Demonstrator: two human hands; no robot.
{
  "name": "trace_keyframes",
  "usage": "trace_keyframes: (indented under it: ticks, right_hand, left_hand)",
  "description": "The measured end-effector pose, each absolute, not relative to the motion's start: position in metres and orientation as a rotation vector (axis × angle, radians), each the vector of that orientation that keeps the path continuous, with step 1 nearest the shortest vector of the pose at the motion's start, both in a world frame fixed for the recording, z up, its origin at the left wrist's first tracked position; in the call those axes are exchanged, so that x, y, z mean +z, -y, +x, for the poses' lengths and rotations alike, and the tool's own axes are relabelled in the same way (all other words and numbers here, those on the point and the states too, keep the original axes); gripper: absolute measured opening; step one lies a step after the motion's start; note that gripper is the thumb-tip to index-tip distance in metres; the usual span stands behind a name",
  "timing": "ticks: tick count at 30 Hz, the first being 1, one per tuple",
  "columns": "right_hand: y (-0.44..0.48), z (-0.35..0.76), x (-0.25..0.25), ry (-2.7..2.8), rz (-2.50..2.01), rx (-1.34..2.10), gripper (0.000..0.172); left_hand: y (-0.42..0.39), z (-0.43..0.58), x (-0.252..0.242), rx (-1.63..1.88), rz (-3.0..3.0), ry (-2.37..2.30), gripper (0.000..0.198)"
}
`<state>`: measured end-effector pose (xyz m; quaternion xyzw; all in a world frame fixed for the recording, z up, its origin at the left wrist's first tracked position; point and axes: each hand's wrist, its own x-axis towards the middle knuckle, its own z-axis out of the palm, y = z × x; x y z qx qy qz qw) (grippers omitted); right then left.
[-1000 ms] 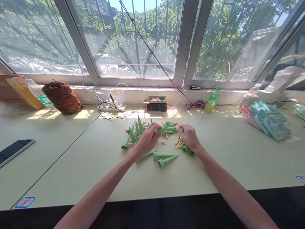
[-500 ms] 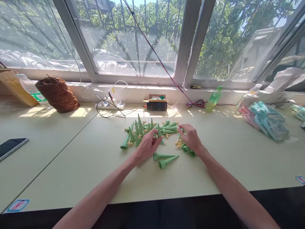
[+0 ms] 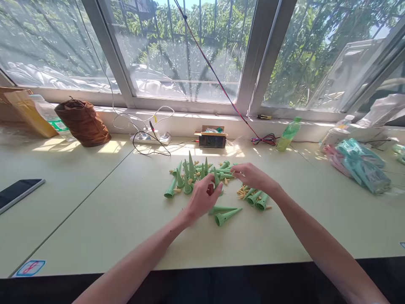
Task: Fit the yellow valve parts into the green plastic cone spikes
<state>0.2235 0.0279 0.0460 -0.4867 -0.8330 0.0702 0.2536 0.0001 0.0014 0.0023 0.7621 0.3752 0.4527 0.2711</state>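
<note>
A pile of green plastic cone spikes (image 3: pixel 190 175) and small yellow pieces (image 3: pixel 243 191) lies in the middle of the pale table (image 3: pixel 95 219). My left hand (image 3: pixel 202 198) is closed round one green spike (image 3: pixel 216 179), which stands upright at its fingertips. My right hand (image 3: pixel 253 177) reaches over the pile, its fingers pinched at another green spike (image 3: pixel 226 172) lying there. Two loose spikes (image 3: pixel 226 215) lie just in front of my left hand. Three more (image 3: pixel 257 199) lie under my right wrist.
On the left lie a phone (image 3: pixel 19 192), a brown bag (image 3: pixel 82 124), and a bottle (image 3: pixel 50 118). A power strip with cables (image 3: pixel 152 137) and a small box (image 3: pixel 212 138) sit by the windowsill. A green bottle (image 3: pixel 288 134) and bagged items (image 3: pixel 357 162) are at right.
My left hand has drawn back toward me and stood a green spike upright. My right hand moved left over the pile, uncovering the spikes by its wrist. The view shifted slightly.
</note>
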Motion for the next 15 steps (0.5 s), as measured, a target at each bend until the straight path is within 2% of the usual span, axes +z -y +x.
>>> trace_keyframes:
  ticks: [5,12,15]
  right_hand:
    - [-0.028,0.234,0.044,2.404,-1.301,0.330,0.025]
    - [-0.015,0.236,0.022,2.449,-1.270,0.384,0.005]
    - [-0.013,0.235,0.020,2.494,-1.313,0.370,0.005]
  left_hand:
    - [0.005,0.005,0.000,1.187,2.000,-0.968,0.024]
    - [0.008,0.006,0.001,1.178,1.884,-0.939,0.033]
    - [0.009,0.007,0.000,1.176,1.849,-0.968,0.032]
